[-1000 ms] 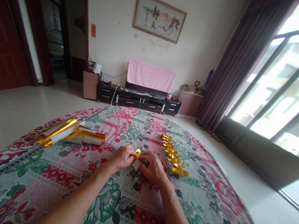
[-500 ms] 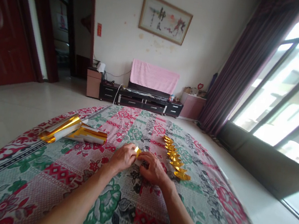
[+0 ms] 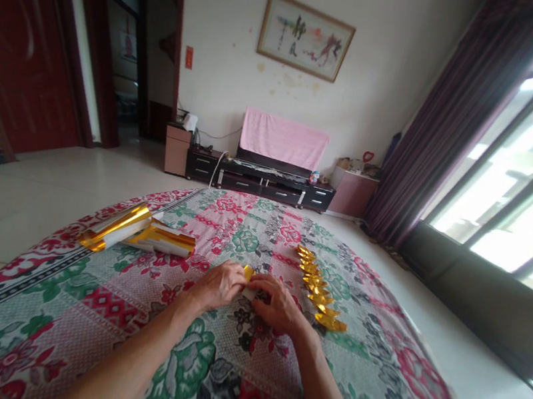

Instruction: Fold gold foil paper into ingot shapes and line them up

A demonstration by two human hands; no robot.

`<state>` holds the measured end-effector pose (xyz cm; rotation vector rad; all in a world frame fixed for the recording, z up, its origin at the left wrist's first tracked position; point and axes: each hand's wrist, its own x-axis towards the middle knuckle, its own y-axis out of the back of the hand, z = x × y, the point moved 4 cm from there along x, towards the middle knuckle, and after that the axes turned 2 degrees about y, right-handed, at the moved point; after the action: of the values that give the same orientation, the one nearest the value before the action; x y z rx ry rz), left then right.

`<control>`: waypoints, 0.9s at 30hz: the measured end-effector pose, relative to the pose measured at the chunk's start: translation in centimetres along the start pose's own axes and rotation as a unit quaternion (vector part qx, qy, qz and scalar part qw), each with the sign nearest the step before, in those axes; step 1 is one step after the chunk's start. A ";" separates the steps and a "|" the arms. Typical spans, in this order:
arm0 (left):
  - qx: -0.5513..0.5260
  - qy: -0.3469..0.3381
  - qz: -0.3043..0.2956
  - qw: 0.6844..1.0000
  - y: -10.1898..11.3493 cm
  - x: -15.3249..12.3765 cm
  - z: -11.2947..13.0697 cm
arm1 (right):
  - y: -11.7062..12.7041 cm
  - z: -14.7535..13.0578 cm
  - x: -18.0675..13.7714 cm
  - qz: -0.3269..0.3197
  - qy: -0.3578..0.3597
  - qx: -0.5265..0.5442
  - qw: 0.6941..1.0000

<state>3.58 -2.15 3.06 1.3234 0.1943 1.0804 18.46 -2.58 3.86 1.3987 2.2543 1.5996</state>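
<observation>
Between my two hands is a small piece of gold foil paper (image 3: 248, 271), its white back showing low between the fingers. My left hand (image 3: 222, 285) pinches it from the left. From the right, the fingers of my right hand (image 3: 277, 301) are closed on the same paper. To the right of my hands, several folded gold paper ingots (image 3: 316, 287) lie in a slanting row on the cloth. At the left lie loose rolled sheets of gold paper (image 3: 115, 227), white on the reverse.
A flowered cloth (image 3: 190, 363) covers the rounded surface under my hands. Beyond it, a low black TV cabinet (image 3: 249, 182) stands by the wall, with a pink towel (image 3: 283, 138) draped above it. A purple curtain (image 3: 430, 124) hangs by the window at right.
The view has swung slightly left, so everything sits further right in it. White underside of the paper now shows between my hands, which stay together on it.
</observation>
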 end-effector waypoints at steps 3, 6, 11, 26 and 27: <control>-0.009 -0.006 0.009 1.000 0.0 -0.2 -0.2 | -0.1 0.4 0.1 -0.011 0.002 0.003 1.000; -0.017 -0.003 0.023 1.000 0.0 -0.3 -0.4 | -0.1 0.8 0.2 -0.016 -0.002 0.012 1.000; -0.027 0.006 0.027 0.999 -0.1 -0.3 -0.7 | 0.2 0.6 0.4 -0.020 -0.002 0.033 0.999; 0.001 -0.015 0.025 1.000 0.1 0.2 -0.2 | 0.2 0.5 0.5 -0.018 -0.001 0.033 0.999; -0.001 -0.014 0.028 1.000 0.1 0.2 -0.2 | 0.2 0.5 0.4 -0.017 -0.004 0.035 0.999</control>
<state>3.49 -1.93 3.19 1.3484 0.1350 1.1077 18.57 -1.94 4.00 1.3704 2.3376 1.5172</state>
